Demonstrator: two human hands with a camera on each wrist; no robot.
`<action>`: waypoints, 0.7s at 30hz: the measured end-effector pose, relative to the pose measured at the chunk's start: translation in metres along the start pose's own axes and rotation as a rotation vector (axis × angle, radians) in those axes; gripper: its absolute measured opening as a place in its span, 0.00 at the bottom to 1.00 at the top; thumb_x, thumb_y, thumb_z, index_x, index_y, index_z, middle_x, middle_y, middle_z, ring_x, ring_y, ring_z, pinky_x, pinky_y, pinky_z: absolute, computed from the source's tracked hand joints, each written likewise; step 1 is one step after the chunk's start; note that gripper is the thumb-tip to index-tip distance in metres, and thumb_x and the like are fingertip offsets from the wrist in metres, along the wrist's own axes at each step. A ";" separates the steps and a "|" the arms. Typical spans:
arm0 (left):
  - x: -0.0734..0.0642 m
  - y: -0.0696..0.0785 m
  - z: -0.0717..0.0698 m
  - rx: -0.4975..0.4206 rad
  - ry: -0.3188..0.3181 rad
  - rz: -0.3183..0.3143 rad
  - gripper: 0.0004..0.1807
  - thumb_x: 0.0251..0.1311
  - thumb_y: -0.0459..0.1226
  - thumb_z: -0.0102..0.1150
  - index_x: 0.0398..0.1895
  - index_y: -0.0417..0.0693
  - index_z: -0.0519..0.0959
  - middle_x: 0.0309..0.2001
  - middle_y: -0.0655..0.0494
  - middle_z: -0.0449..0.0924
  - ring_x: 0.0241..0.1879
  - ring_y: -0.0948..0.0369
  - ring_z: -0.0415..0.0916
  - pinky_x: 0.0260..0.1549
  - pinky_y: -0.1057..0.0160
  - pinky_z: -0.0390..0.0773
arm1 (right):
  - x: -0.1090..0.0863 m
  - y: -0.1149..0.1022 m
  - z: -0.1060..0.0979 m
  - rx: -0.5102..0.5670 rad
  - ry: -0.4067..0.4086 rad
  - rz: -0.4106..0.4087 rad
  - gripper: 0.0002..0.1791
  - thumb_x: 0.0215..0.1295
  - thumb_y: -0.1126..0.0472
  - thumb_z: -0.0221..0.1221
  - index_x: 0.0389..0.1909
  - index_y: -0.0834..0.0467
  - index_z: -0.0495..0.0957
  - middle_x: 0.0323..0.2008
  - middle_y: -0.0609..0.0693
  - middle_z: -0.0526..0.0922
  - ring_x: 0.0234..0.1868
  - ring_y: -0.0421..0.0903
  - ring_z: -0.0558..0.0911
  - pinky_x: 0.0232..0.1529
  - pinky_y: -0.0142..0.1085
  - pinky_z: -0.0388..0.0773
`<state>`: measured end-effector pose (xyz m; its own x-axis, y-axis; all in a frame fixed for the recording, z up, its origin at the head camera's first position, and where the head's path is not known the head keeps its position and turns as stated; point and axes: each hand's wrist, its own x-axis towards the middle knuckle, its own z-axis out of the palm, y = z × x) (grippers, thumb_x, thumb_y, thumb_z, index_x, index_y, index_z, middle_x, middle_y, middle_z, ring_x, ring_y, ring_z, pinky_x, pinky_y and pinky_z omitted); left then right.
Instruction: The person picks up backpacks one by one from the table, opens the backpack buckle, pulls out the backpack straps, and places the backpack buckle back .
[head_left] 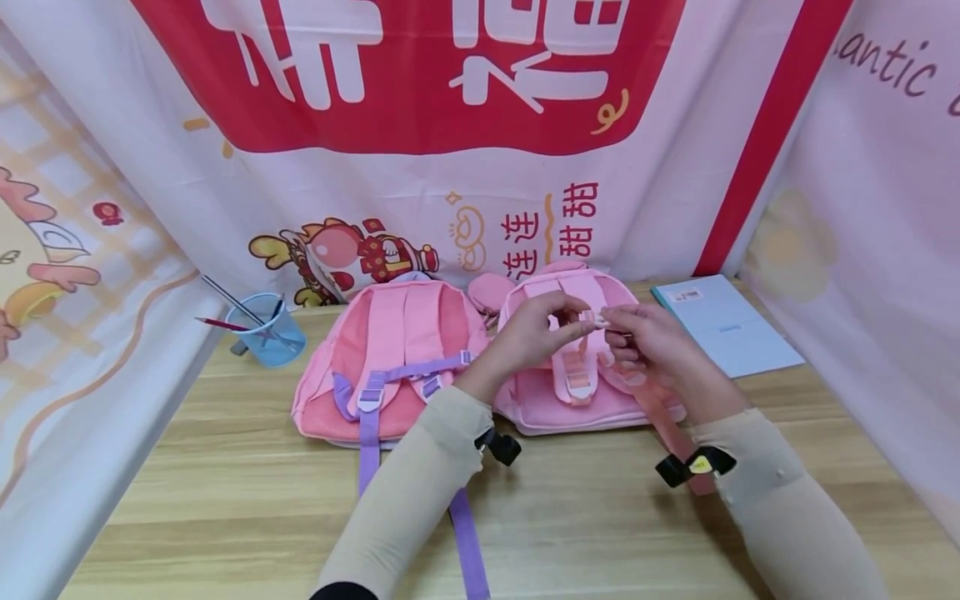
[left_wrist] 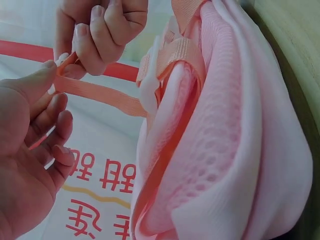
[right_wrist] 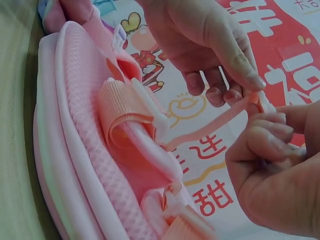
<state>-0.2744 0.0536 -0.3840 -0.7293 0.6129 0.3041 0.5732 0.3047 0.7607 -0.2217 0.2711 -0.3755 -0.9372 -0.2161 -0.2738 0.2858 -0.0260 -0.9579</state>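
Note:
A pink backpack point(head_left: 536, 408) with peach straps lies on the table, its shoulder straps facing up. Above it my left hand point(head_left: 534, 333) pinches a small white buckle point(left_wrist: 61, 61) between thumb and fingers, where a narrow peach strap point(left_wrist: 105, 97) meets it. Facing it from the right, my right hand point(head_left: 660, 346) pinches the end of that same strap by the buckle, its other fingers curled. The strap runs taut from the bag to both hands. Part of the buckle is hidden behind fingertips.
A second pink backpack point(head_left: 386, 333) with purple straps point(head_left: 468, 542) lies on the left. Beyond it stands a blue mesh pen cup point(head_left: 272, 333) with pens. At the back right lies a light blue folder point(head_left: 723, 325). Printed cloth point(head_left: 420, 183) hangs behind the table.

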 end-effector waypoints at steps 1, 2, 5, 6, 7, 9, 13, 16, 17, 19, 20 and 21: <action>0.000 0.000 0.000 -0.006 0.007 0.003 0.13 0.73 0.39 0.69 0.55 0.46 0.87 0.40 0.53 0.85 0.42 0.63 0.77 0.43 0.71 0.77 | 0.000 0.001 -0.001 0.016 -0.005 0.008 0.18 0.88 0.46 0.48 0.39 0.54 0.73 0.24 0.45 0.70 0.20 0.40 0.65 0.21 0.30 0.63; 0.000 -0.001 0.001 -0.011 0.016 0.006 0.12 0.73 0.39 0.69 0.55 0.46 0.88 0.40 0.53 0.85 0.42 0.63 0.77 0.44 0.70 0.77 | 0.000 0.002 -0.003 0.043 -0.015 0.017 0.19 0.88 0.45 0.47 0.38 0.54 0.72 0.25 0.45 0.71 0.21 0.41 0.66 0.21 0.30 0.64; -0.002 -0.002 0.002 -0.019 0.042 -0.004 0.12 0.73 0.40 0.69 0.55 0.46 0.88 0.40 0.54 0.85 0.42 0.63 0.77 0.44 0.69 0.77 | -0.001 0.005 -0.010 0.129 -0.025 0.057 0.19 0.87 0.45 0.49 0.39 0.53 0.77 0.29 0.47 0.77 0.24 0.42 0.70 0.24 0.30 0.70; -0.002 -0.002 0.002 -0.018 0.049 -0.009 0.12 0.73 0.40 0.69 0.55 0.47 0.88 0.40 0.54 0.84 0.42 0.63 0.77 0.44 0.69 0.77 | -0.001 0.007 -0.013 0.145 -0.025 0.071 0.17 0.87 0.47 0.50 0.42 0.53 0.79 0.30 0.47 0.78 0.25 0.42 0.71 0.25 0.30 0.71; -0.003 -0.002 0.002 -0.017 0.054 -0.015 0.13 0.73 0.41 0.69 0.55 0.48 0.88 0.40 0.55 0.84 0.43 0.63 0.77 0.44 0.69 0.78 | -0.002 0.008 -0.015 0.151 -0.021 0.083 0.16 0.86 0.48 0.51 0.44 0.53 0.81 0.31 0.47 0.79 0.26 0.43 0.73 0.26 0.30 0.72; -0.003 -0.003 0.002 -0.017 0.062 -0.020 0.13 0.73 0.42 0.69 0.56 0.48 0.88 0.41 0.55 0.85 0.43 0.63 0.78 0.45 0.68 0.78 | -0.002 0.010 -0.019 0.156 -0.015 0.108 0.13 0.85 0.49 0.55 0.47 0.53 0.83 0.32 0.47 0.81 0.27 0.43 0.74 0.27 0.30 0.74; -0.003 -0.003 0.002 -0.022 0.066 -0.006 0.13 0.73 0.42 0.69 0.56 0.48 0.88 0.42 0.55 0.86 0.44 0.63 0.78 0.46 0.69 0.78 | -0.001 0.014 -0.019 0.140 -0.003 0.128 0.11 0.82 0.49 0.60 0.50 0.52 0.84 0.32 0.46 0.80 0.26 0.42 0.73 0.25 0.29 0.71; -0.003 -0.003 0.002 -0.033 0.062 0.001 0.13 0.73 0.41 0.68 0.56 0.47 0.88 0.44 0.54 0.87 0.44 0.62 0.79 0.46 0.69 0.78 | 0.000 0.015 -0.018 0.135 0.003 0.111 0.10 0.82 0.50 0.60 0.51 0.51 0.84 0.32 0.46 0.79 0.26 0.41 0.72 0.25 0.28 0.70; -0.003 -0.002 0.002 -0.036 0.061 0.000 0.13 0.73 0.41 0.68 0.56 0.47 0.88 0.44 0.54 0.87 0.44 0.62 0.79 0.47 0.69 0.78 | 0.000 0.015 -0.017 0.136 0.009 0.107 0.10 0.82 0.50 0.60 0.52 0.50 0.84 0.31 0.46 0.79 0.26 0.41 0.72 0.25 0.28 0.70; -0.003 -0.002 0.002 -0.039 0.057 -0.005 0.14 0.73 0.41 0.68 0.56 0.47 0.88 0.45 0.53 0.87 0.45 0.62 0.79 0.47 0.68 0.78 | 0.000 0.015 -0.016 0.140 0.007 0.093 0.11 0.83 0.51 0.59 0.54 0.52 0.83 0.31 0.45 0.78 0.26 0.40 0.72 0.24 0.27 0.70; -0.003 -0.002 0.002 -0.040 0.056 -0.010 0.14 0.73 0.41 0.68 0.57 0.47 0.88 0.45 0.53 0.88 0.46 0.62 0.79 0.47 0.68 0.78 | 0.000 0.015 -0.015 0.145 0.004 0.089 0.11 0.83 0.52 0.58 0.55 0.53 0.83 0.31 0.45 0.78 0.26 0.40 0.71 0.24 0.27 0.69; -0.003 -0.002 0.003 -0.039 0.055 -0.015 0.14 0.74 0.41 0.68 0.57 0.47 0.88 0.46 0.53 0.88 0.46 0.62 0.79 0.48 0.67 0.78 | 0.001 0.015 -0.015 0.151 -0.001 0.086 0.11 0.83 0.52 0.58 0.56 0.53 0.82 0.31 0.45 0.78 0.26 0.40 0.71 0.24 0.26 0.69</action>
<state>-0.2720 0.0528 -0.3877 -0.7575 0.5673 0.3230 0.5480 0.2838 0.7868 -0.2211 0.2853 -0.3917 -0.9080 -0.2246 -0.3537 0.3914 -0.1535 -0.9073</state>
